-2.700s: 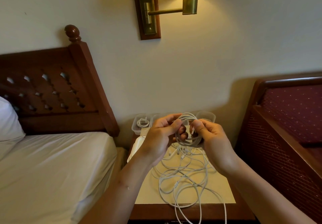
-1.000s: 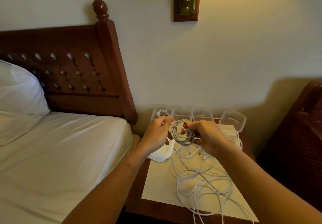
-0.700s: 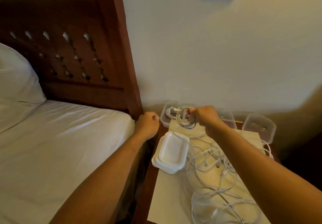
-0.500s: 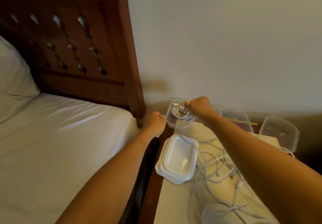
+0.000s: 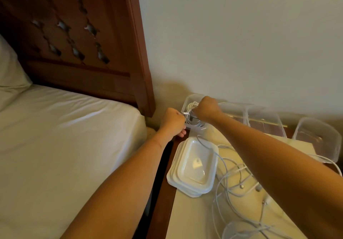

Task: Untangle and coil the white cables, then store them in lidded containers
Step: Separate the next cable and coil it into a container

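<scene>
The only camera sits on my head, tilted forward and down, close over the bench (image 5: 163,207), with the bed (image 5: 65,145) on my left and the wall (image 5: 241,43) straight ahead.

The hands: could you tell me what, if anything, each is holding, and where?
The right hand grips the cable coil by its top; the left hand seems to pinch its plug end.
</scene>
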